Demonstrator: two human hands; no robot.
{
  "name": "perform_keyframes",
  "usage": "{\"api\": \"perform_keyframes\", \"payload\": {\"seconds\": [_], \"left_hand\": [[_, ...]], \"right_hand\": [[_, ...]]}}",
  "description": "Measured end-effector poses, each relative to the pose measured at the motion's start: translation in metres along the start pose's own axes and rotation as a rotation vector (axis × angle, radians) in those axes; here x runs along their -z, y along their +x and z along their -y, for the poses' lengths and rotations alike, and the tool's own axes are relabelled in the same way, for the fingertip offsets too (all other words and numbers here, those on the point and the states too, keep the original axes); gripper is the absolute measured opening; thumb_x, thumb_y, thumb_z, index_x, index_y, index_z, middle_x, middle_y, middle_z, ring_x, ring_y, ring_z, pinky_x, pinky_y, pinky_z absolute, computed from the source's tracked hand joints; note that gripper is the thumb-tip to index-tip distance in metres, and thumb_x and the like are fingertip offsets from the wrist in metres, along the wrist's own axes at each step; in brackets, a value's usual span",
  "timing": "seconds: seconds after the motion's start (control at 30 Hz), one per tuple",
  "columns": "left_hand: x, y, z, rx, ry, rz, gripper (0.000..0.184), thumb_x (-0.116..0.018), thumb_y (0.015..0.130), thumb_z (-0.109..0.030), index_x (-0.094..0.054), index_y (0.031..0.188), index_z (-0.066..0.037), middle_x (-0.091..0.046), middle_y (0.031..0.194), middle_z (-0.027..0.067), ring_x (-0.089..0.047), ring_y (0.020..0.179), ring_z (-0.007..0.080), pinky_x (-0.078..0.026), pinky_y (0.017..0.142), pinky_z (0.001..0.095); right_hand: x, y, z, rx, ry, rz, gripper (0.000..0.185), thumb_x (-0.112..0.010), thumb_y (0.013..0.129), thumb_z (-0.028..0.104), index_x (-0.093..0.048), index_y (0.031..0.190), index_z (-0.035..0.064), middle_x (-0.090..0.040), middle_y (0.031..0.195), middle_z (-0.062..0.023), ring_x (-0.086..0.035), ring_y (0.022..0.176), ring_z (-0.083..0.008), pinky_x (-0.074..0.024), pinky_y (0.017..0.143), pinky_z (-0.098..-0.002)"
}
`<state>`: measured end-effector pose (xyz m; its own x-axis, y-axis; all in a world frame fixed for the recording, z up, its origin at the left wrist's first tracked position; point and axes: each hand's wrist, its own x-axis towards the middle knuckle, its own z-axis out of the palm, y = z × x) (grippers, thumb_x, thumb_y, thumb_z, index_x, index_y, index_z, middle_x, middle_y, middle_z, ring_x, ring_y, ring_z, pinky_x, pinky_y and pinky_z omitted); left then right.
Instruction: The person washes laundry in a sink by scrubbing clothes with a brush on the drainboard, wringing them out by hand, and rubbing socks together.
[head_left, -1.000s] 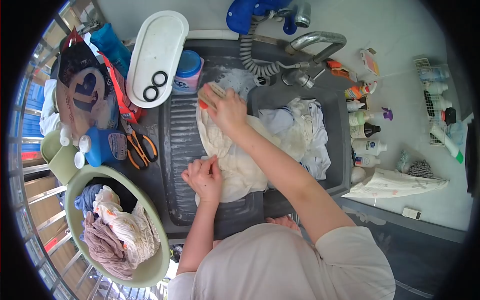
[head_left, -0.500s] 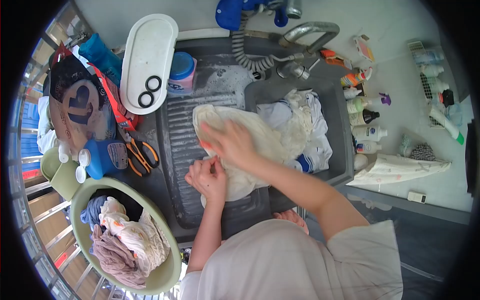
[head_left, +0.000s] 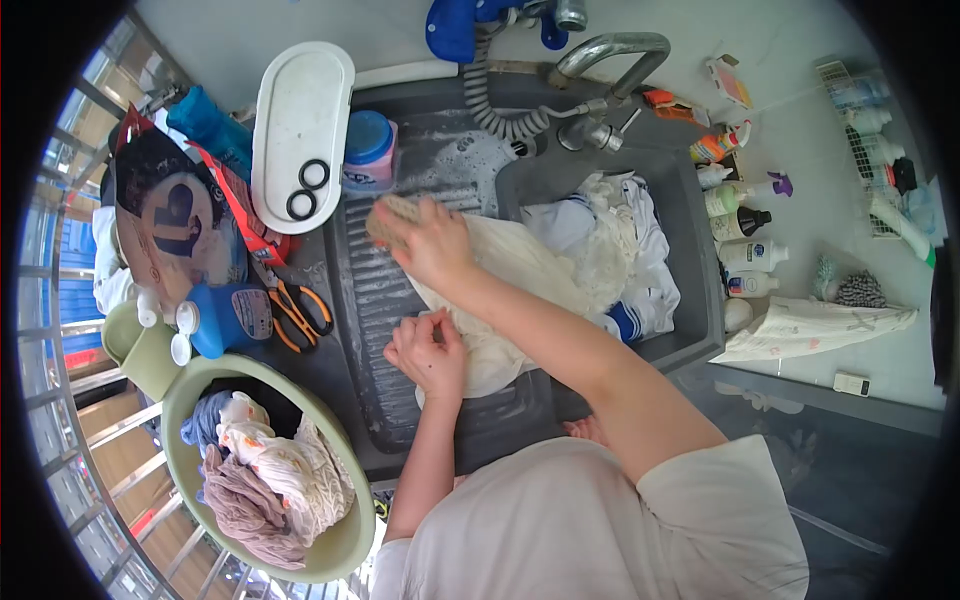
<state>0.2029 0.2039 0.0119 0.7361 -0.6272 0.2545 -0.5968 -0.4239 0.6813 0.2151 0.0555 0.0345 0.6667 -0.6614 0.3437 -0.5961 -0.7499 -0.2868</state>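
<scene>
A wet off-white garment (head_left: pixel 525 265) is spread over the ribbed washboard (head_left: pixel 365 290) of a dark sink, and one end trails into the basin. My right hand (head_left: pixel 437 245) is closed around a tan, oblong scrub brush (head_left: pixel 393 220) at the garment's far left edge; its underside is hidden. Nearer to me, my left hand (head_left: pixel 430 358) pinches the near edge of the same garment against the ribs. More white laundry with blue stripes (head_left: pixel 645 260) lies in the basin (head_left: pixel 690 200).
On the left stand a green tub (head_left: pixel 175 440) of clothes, orange-handled scissors (head_left: pixel 300 315), a blue bottle (head_left: pixel 225 318) and a detergent bag (head_left: pixel 175 215). A white tray (head_left: pixel 300 130) and a blue-lidded jar (head_left: pixel 369 150) are behind. The faucet (head_left: pixel 610 60) overhangs the sink; bottles (head_left: pixel 740 255) line the right.
My right hand has moved left and slightly up with the scrub brush, to the garment's far edge. The left hand keeps its pinch; the whole view has shifted slightly.
</scene>
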Motion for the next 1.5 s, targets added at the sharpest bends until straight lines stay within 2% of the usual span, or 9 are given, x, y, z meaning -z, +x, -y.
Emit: {"api": "perform_keyframes", "payload": {"seconds": [0.17,0.33,0.53,0.73,0.87,1.2,1.3,1.43,1.5], "left_hand": [[0.001,-0.001,-0.002,-0.013,0.060,0.040,0.005,-0.073,0.076,-0.013,-0.069,0.077,-0.016,-0.054,0.075,0.0005,-0.055,0.078,0.0221,-0.032,0.077,0.0372],[-0.002,-0.001,0.000,-0.004,0.040,0.029,0.005,-0.073,0.076,-0.014,-0.069,0.078,-0.016,-0.054,0.075,0.0005,-0.055,0.078,0.0211,-0.031,0.077,0.0372],[-0.003,0.000,0.002,0.024,0.026,0.045,0.006,-0.073,0.076,-0.015,-0.066,0.076,-0.016,-0.054,0.075,-0.0001,-0.055,0.077,0.0212,-0.031,0.076,0.0379],[-0.004,0.000,0.001,0.010,0.020,0.013,0.008,-0.073,0.076,-0.016,-0.065,0.075,-0.016,-0.054,0.075,-0.0002,-0.055,0.077,0.0208,-0.030,0.076,0.0377],[-0.002,-0.001,0.005,0.000,0.037,0.042,0.008,-0.073,0.077,-0.016,-0.066,0.075,-0.017,-0.055,0.075,-0.0006,-0.055,0.076,0.0205,-0.030,0.076,0.0381],[-0.004,0.000,0.002,0.009,0.052,0.017,0.008,-0.074,0.079,-0.019,-0.067,0.075,-0.017,-0.055,0.073,-0.0006,-0.054,0.075,0.0199,-0.030,0.077,0.0383],[-0.005,-0.002,0.001,0.044,0.028,0.010,0.007,-0.074,0.079,-0.019,-0.067,0.075,-0.017,-0.056,0.074,-0.0006,-0.055,0.076,0.0198,-0.030,0.078,0.0387],[-0.005,0.000,0.000,0.028,0.056,0.028,0.006,-0.074,0.078,-0.017,-0.068,0.076,-0.017,-0.056,0.075,-0.0008,-0.055,0.077,0.0195,-0.030,0.079,0.0389],[0.000,-0.001,-0.003,0.030,0.052,0.034,0.005,-0.074,0.077,-0.016,-0.069,0.078,-0.018,-0.057,0.075,-0.0015,-0.055,0.077,0.0190,-0.029,0.079,0.0384]], "right_hand": [[0.059,-0.096,-0.018,0.011,0.033,0.251,0.062,-0.075,0.079,0.033,-0.059,0.139,0.0322,-0.055,0.090,-0.0114,-0.059,0.080,-0.0273,-0.0473,0.066,-0.0405],[-0.001,0.003,0.001,-0.012,-0.049,0.066,0.057,-0.074,0.080,0.036,-0.061,0.135,0.0292,-0.056,0.095,-0.0110,-0.059,0.085,-0.0296,-0.0477,0.070,-0.0408],[0.065,-0.100,-0.006,-0.018,0.087,0.164,0.063,-0.076,0.078,0.033,-0.059,0.138,0.0309,-0.055,0.092,-0.0111,-0.058,0.076,-0.0288,-0.0482,0.066,-0.0402],[-0.001,0.000,0.001,0.004,0.007,0.007,0.057,-0.075,0.077,0.028,-0.062,0.132,0.0246,-0.055,0.095,-0.0111,-0.058,0.085,-0.0286,-0.0474,0.068,-0.0419],[0.055,-0.090,-0.013,0.055,0.066,0.174,0.064,-0.076,0.075,0.032,-0.060,0.137,0.0293,-0.053,0.091,-0.0102,-0.057,0.079,-0.0278,-0.0481,0.065,-0.0402],[0.030,-0.018,-0.017,-0.063,0.024,0.000,0.054,-0.075,0.080,0.039,-0.065,0.132,0.0300,-0.056,0.092,-0.0134,-0.064,0.078,-0.0307,-0.0522,0.067,-0.0419],[0.066,-0.072,-0.013,-0.310,0.210,0.397,0.053,-0.074,0.081,0.039,-0.065,0.133,0.0304,-0.056,0.093,-0.0144,-0.064,0.077,-0.0310,-0.0521,0.066,-0.0420],[0.014,-0.045,-0.023,0.024,-0.093,0.085,0.054,-0.073,0.080,0.035,-0.064,0.134,0.0312,-0.056,0.093,-0.0147,-0.064,0.078,-0.0315,-0.0527,0.069,-0.0442],[-0.004,0.006,-0.022,-0.012,-0.094,0.001,0.054,-0.073,0.080,0.041,-0.065,0.133,0.0306,-0.058,0.095,-0.0138,-0.062,0.079,-0.0319,-0.0508,0.067,-0.0430]]}}
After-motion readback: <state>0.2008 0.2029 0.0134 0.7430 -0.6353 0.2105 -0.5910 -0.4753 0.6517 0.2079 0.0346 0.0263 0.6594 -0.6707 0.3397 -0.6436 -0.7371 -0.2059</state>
